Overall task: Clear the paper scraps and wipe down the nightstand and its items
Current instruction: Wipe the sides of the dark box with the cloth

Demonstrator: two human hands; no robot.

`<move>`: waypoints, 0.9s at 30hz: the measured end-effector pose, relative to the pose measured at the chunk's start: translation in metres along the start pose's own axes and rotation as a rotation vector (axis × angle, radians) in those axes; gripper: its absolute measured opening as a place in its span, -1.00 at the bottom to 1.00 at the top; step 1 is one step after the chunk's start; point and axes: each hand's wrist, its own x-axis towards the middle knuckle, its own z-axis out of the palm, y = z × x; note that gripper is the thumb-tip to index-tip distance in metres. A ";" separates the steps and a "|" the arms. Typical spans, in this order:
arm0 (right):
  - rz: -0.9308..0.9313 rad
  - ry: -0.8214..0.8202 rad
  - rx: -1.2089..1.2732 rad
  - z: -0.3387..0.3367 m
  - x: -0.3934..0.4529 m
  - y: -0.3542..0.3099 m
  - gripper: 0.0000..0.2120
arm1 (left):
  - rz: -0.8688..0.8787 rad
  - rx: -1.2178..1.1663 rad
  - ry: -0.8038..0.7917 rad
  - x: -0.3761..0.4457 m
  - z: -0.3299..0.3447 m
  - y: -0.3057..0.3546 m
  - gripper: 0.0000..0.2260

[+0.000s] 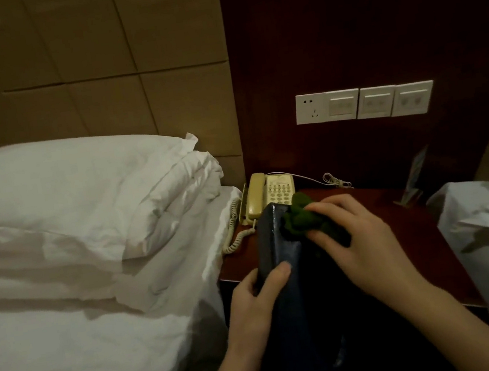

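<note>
A dim bedroom holds a dark red-brown wooden nightstand point(427, 241) between two white-sheeted beds point(69, 335), and nearest the camera the left hand point(252, 297) grips the lower edge of a dark blue, flat, glossy folder-like item point(284, 274), thumb curled over its face. Just beyond, the right hand point(357, 235) presses a crumpled dark green cloth point(298, 221) against the item's upper part, fingers curled round the cloth. Farther back on the nightstand sit a beige corded telephone point(269, 194) and a small clear stand point(413, 190), below white wall switches point(363, 103).
</note>
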 end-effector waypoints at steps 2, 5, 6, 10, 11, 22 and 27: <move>-0.040 -0.009 -0.036 0.002 -0.012 0.005 -0.55 | 0.005 -0.038 0.023 0.001 -0.003 -0.001 -0.46; 0.048 0.022 -0.013 -0.005 -0.029 0.022 -0.57 | 0.029 -0.090 0.075 0.003 -0.009 0.001 -0.51; 0.080 0.026 0.017 -0.007 -0.037 0.024 -0.56 | 0.026 -0.118 0.092 0.004 -0.010 0.001 -0.55; -0.016 -0.029 0.070 -0.001 -0.076 0.008 -0.60 | -0.001 -0.244 0.118 0.012 -0.018 0.003 -0.45; -0.062 -0.054 0.063 0.002 -0.084 0.002 -0.62 | 0.017 -0.260 0.130 0.014 -0.018 0.001 -0.35; -0.130 -0.054 0.047 0.014 -0.011 -0.052 -0.58 | 0.013 -0.100 0.038 0.021 -0.003 -0.008 -0.53; -0.395 -0.378 -0.015 0.005 -0.059 -0.061 -0.58 | -0.078 -0.290 0.034 0.026 -0.020 -0.012 -0.62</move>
